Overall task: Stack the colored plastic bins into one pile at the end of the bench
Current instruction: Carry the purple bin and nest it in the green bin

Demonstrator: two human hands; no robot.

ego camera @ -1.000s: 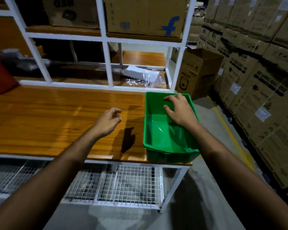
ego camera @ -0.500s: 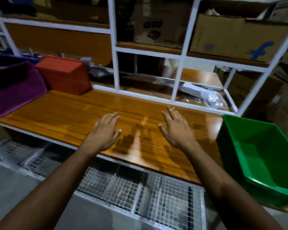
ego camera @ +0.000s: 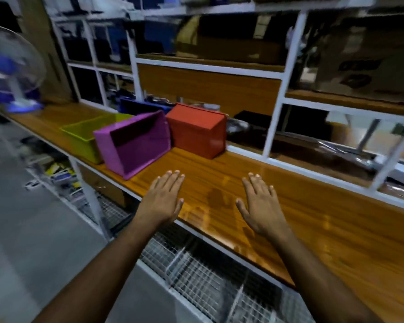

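Note:
On the wooden bench (ego camera: 313, 220) a purple bin (ego camera: 135, 143) lies tipped on its side with its mouth facing me. Just behind it on the right, a red bin (ego camera: 197, 130) rests upside down. A yellow-green bin (ego camera: 84, 134) stands upright to the left of the purple one, and a dark blue bin (ego camera: 142, 106) sits further back. My left hand (ego camera: 165, 199) and my right hand (ego camera: 261, 203) hover flat and open over the bench, short of the bins, holding nothing. The green bin is out of view.
A white metal shelf frame (ego camera: 275, 108) with cardboard boxes rises behind the bench. A blue-and-white fan (ego camera: 12, 73) stands at the far left end. Wire mesh baskets (ego camera: 196, 271) hang under the bench, with grey floor (ego camera: 33, 229) on the left.
My right hand let go of the green bin, and my view swung left along the bench. Both hands now reach open toward the purple and red bins, which are nearer.

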